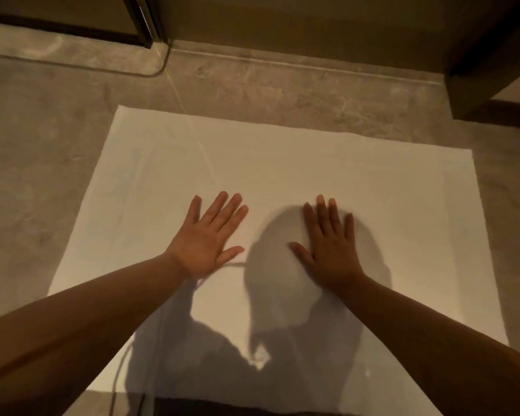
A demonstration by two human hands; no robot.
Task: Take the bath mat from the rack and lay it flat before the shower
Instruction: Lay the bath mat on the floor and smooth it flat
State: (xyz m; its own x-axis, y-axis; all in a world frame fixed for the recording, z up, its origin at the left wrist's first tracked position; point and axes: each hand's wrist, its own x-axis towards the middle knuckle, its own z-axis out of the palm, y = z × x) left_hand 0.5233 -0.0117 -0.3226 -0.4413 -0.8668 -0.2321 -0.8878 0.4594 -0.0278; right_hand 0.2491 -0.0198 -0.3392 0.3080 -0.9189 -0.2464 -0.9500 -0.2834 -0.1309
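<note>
A white bath mat (282, 163) lies spread flat on the grey stone floor, its far edge a short way from the shower threshold. My left hand (206, 238) rests palm down on the mat's middle, fingers spread. My right hand (327, 244) lies flat beside it, a hand's width to the right, inside the shadow of my head. Neither hand holds anything. Both forearms stretch over the mat's near half.
A dark-framed glass shower door (141, 22) stands at the top left, with a raised stone threshold (282, 61) running across behind the mat. A dark cabinet or wall corner (493, 85) juts in at the top right. Stone floor (36, 175) surrounds the mat.
</note>
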